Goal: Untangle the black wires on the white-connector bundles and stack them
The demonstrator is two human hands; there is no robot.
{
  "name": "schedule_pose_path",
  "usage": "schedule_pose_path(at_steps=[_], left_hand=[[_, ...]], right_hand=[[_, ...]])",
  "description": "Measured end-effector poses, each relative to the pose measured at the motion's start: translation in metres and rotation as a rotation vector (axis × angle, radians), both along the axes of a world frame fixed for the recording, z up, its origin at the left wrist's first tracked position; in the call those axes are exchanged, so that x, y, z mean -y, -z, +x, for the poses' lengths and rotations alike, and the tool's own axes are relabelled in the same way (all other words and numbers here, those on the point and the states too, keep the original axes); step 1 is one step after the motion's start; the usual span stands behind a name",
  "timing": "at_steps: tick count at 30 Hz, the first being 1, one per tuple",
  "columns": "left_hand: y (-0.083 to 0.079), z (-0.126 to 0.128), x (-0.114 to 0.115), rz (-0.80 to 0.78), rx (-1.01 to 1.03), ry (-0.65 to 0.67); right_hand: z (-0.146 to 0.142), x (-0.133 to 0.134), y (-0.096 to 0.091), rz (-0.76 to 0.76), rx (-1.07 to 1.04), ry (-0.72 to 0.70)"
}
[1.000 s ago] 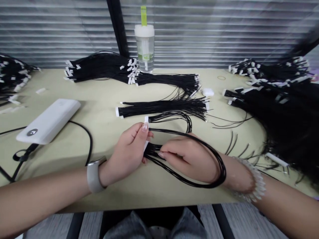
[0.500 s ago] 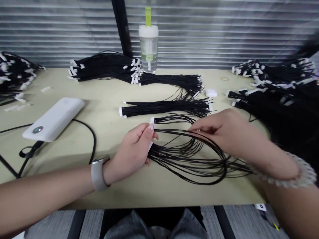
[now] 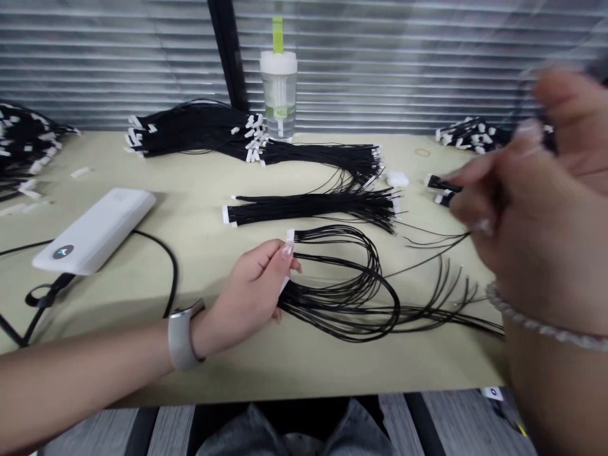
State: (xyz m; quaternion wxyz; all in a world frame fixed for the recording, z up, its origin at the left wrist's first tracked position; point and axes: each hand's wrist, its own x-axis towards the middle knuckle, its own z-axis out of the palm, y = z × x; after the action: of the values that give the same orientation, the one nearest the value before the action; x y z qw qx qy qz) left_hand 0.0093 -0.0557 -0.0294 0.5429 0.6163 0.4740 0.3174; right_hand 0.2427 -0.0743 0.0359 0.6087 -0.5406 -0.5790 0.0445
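My left hand (image 3: 256, 278) is closed on a white connector (image 3: 290, 235) near the table's middle. From this connector a bundle of black wires (image 3: 339, 291) loops to the right, with several loose ends fanning out on the tabletop. My right hand (image 3: 532, 190) is raised at the right, close to the camera and slightly blurred. Its thumb and fingers are pinched together, and a thin black wire (image 3: 432, 253) runs from the bundle up to them. Behind the loops lies another flat bundle of black wires (image 3: 308, 208) with a white connector at its left end.
Further black wire bundles with white ends (image 3: 190, 130) lie along the back and at the far left. A clear cup (image 3: 280, 95) stands by the window blinds. A white power bank (image 3: 95, 231) with a black cable (image 3: 171, 259) lies on the left. A small white case (image 3: 398, 179) sits behind.
My right hand has moved from the wire loops up and to the right, drawing a thin wire out with it. My left hand keeps its hold on the connector.
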Motion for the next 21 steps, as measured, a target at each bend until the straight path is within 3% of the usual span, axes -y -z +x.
schedule_pose_path(at_steps=[3, 5, 9, 21], left_hand=[[-0.001, 0.000, 0.000, -0.009, -0.011, 0.004], [-0.001, 0.001, 0.001, -0.003, -0.013, 0.001], [-0.001, 0.001, 0.001, 0.012, -0.009, 0.014], [-0.002, 0.000, 0.002, 0.037, 0.021, 0.075]], right_hand=[[-0.021, 0.008, 0.009, -0.133, 0.113, -0.117], [-0.034, 0.011, 0.015, -0.239, 0.310, -0.196], [-0.047, 0.010, 0.023, -0.276, 0.546, -0.261], [-0.057, 0.003, 0.038, -0.239, 0.603, -0.234]])
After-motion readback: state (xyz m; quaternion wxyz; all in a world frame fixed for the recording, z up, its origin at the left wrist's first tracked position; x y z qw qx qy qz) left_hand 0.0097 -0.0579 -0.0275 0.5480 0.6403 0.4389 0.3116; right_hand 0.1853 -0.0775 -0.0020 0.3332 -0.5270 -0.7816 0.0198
